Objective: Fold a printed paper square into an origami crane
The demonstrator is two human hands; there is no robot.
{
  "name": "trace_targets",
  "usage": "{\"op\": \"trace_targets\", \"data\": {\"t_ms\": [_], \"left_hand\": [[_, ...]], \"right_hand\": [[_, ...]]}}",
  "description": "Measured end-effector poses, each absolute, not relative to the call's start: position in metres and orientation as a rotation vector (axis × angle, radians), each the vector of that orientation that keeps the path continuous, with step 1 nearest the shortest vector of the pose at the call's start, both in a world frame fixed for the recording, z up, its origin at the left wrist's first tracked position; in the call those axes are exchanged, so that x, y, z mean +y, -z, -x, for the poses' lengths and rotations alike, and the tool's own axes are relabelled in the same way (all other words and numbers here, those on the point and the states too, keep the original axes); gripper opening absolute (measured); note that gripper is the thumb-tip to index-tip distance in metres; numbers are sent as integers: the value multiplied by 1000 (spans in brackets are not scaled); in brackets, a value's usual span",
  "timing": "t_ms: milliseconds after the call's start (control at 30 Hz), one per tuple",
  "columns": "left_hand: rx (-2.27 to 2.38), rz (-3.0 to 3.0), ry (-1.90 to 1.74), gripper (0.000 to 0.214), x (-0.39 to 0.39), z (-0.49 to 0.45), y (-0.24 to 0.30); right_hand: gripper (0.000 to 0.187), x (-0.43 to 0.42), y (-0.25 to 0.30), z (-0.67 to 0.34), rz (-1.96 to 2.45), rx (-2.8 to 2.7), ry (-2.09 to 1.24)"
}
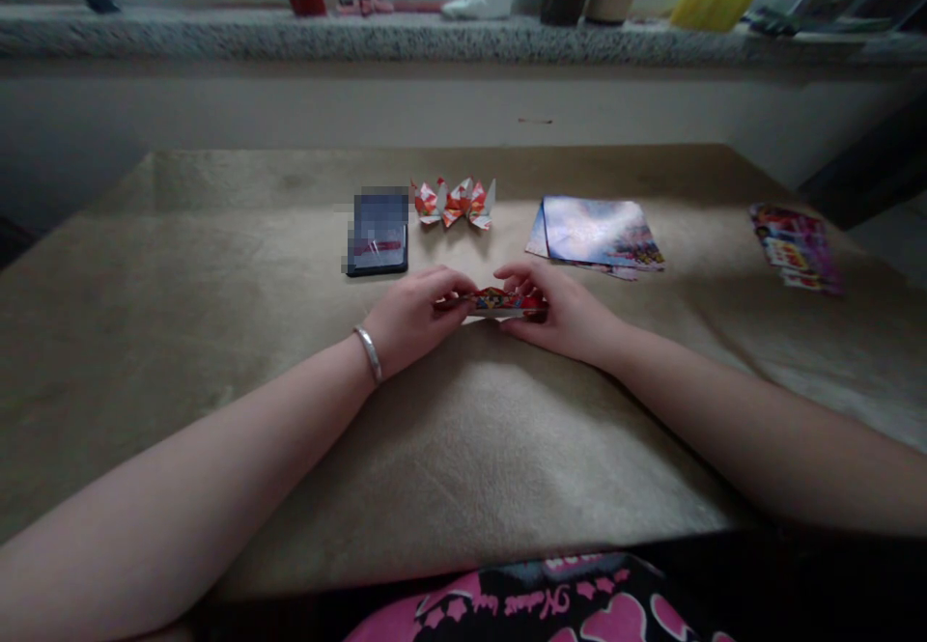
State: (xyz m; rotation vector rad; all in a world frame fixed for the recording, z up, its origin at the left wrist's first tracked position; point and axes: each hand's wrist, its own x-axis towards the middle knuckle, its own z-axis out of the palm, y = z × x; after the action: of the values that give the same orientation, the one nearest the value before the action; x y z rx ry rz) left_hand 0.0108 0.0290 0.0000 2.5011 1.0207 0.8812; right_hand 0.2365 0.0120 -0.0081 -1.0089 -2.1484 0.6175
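Observation:
Between my hands, above the table, is a folded piece of patterned origami paper (499,300), mostly red with a pale underside. My left hand (420,306) pinches its left end between thumb and fingers, and a silver bangle circles that wrist. At the right end, my right hand (554,306) curls its fingers round the paper, with the thumb below. Just beyond the hands stand folded red and white paper cranes (455,206), close together. The fingers cover both ends of the folded paper.
A dark tablet-like object (378,237), partly pixelated, lies left of the cranes. Patterned paper sheets (601,230) are stacked to the right, and colourful packets (793,251) lie farther right. Behind the table, a granite windowsill (435,41) carries bottles and a yellow object (714,5).

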Motion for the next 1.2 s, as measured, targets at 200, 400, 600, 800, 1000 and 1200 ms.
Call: {"op": "trace_targets", "data": {"t_ms": [200,400,600,800,1000,1200], "left_hand": [[935,-2559,-987,8,28,-11,-3],[788,-2658,-1175,5,30,-12,-3],[714,-2822,-1092,10,32,-12,0],[718,-2960,-822,19,32,-10,-2],[588,-3070,-600,22,32,-8,-4],[513,-3033,-552,22,31,-8,-6]], "right_hand": [[23,11,3,-236,1061,-2131,-584],[9,12,3,-239,962,-2137,-409],[4,12,-1,-238,861,-2300,-63],[13,9,-2,-237,891,-2477,165],[18,6,-1,-240,915,-2610,104],[22,9,-1,-244,819,-2678,62]]}}
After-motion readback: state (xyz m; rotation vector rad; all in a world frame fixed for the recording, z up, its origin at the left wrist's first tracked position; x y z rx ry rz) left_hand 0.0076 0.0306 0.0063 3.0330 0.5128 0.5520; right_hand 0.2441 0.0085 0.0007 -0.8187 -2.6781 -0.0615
